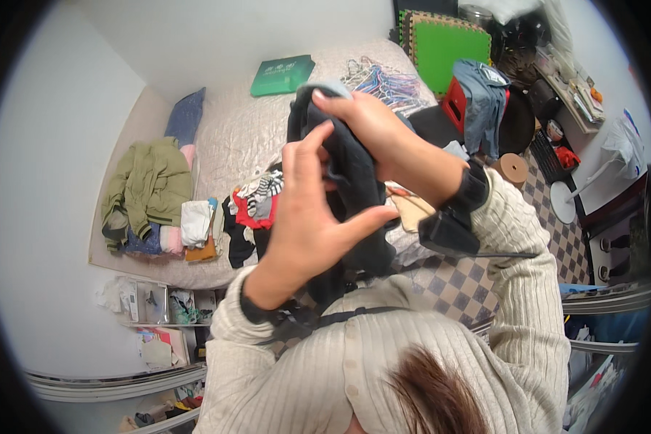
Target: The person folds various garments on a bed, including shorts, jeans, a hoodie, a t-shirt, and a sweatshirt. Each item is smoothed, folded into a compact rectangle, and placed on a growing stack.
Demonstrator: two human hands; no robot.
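A dark, nearly black garment (pixel 352 157) hangs folded in front of my chest, with a light grey patch at its top. My right hand (pixel 374 125) grips its upper part, the thumb lying over the top fold. Spread wide, my left hand (pixel 309 211) is in front of the garment's left side; its thumb and fingers are apart, and whether the fingertips touch the cloth is unclear. Behind the hands, a pile of clothes (pixel 255 203) with red, striped and black pieces lies on the bed (pixel 228 125). The garment's lower end is partly hidden by my left wrist.
An olive padded jacket (pixel 154 182) and folded clothes (pixel 196 222) lie on the bed's left side. Farther back are a green bag (pixel 282 76) and several hangers (pixel 382 84). To the right, jeans (pixel 480 103) drape over a red stool (pixel 454 106), near a white fan (pixel 563 200).
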